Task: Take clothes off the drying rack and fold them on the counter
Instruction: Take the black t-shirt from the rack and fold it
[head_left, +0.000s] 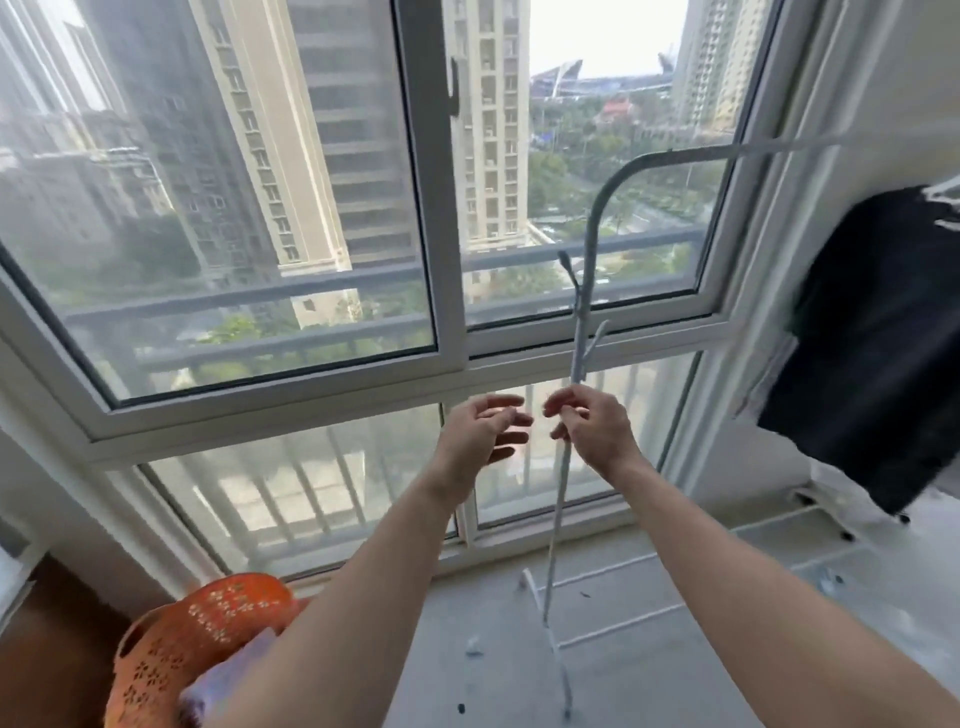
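Hanging: black garment (872, 338), 3 o'clock, on drying rack (577, 343).
Left hand (483, 431): fingers loosely spread, empty.
Right hand (597, 431): fingers curled at rack's upright; grip unclear.
Progress: judged early; garment not yet taken, folding outstanding, desk unseen.
Other: orange basket (208, 639), 7 o'clock.

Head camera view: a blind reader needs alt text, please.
A left hand, open, and a right hand, fingers curled, are raised at the thin white upright pole of a drying rack before a large window. A black garment hangs at right; an orange perforated plastic basket sits lower left.
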